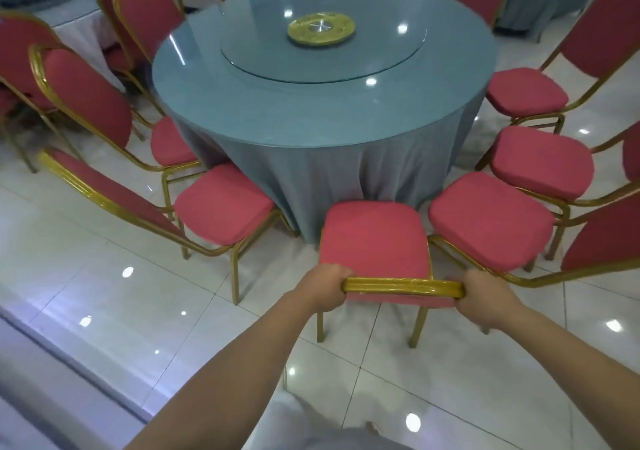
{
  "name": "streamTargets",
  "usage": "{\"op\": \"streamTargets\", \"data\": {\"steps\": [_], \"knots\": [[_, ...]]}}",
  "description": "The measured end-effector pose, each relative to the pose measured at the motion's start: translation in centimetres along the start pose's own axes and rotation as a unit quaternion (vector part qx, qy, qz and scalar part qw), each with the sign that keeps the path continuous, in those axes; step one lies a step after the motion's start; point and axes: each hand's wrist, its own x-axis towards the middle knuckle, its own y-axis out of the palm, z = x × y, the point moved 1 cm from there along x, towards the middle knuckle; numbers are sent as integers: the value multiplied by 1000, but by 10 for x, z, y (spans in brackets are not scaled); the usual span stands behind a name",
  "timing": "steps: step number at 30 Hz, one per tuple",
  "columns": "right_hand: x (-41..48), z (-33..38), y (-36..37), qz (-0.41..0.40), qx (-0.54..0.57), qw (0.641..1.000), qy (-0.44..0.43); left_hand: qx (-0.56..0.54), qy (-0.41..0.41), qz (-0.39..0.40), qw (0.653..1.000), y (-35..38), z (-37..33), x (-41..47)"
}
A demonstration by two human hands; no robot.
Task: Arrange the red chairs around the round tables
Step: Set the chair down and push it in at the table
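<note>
Gripping the top of the backrest of a red padded chair with a gold metal frame, both hands are clamped on pretty firmly. The left hand is curled round the left end of the ribbed gold top rail and the right hand is curled round the right end. The fingers are wrapped underneath, so you can't really see the tips.

The chair stands upright on all its legs, facing away from the camera. The front edge of its seat is right up at the hanging cloth of the big round table with the blue-grey tablecloth. I can't tell if it actually touches the fabric.

To the right, the next red chair sits just beside it, with the seat corners nearly meeting. Its gold frame runs close under the right hand. Two more red chairs carry on round that side.

On the left there's a wider gap before the neighbouring red chair. Another one sits behind it, half tucked under the cloth. More red backs poke up on the far side.

On the tabletop there's a round glass turntable with a gold disc at its centre.

Everything stands on a shiny white tiled floor with ceiling lights reflecting in it. A second cloth-covered round table is at upper left, well apart.
</note>
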Motion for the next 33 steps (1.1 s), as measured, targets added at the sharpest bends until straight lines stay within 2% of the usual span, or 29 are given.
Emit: {"op": "streamTargets", "data": {"steps": [5, 9, 13, 22, 26, 28, 31, 33], "knots": [[15, 2, 2, -40, -3, 999, -18, 10, -20, 6, 1000, -4, 7, 1], [33, 24, 9, -18, -9, 999, -37, 14, -20, -6, 1000, -4, 34, -16], [54, 60, 2, -29, 26, 999, -34, -5, -52, -8, 999, -32, 62, -9], [87, 57, -22, -2, -15, 1000, 9, -31, -83, -14, 996, -61, 50, 13], [69, 51, -18, -33, 26, 999, 5, -91, -81, 8, 993, -63, 45, 9], [48, 43, -18, -49, 58, 997, -3, -70, -65, 7, 995, -68, 31, 7], [8, 16, -21, -108, 143, 984, -19, 28, -10, -53, 998, -78, -13, 6], [-19, -9, -20, -131, 181, 974, -24, 45, 50, -88, 994, -76, -54, 8]]}}
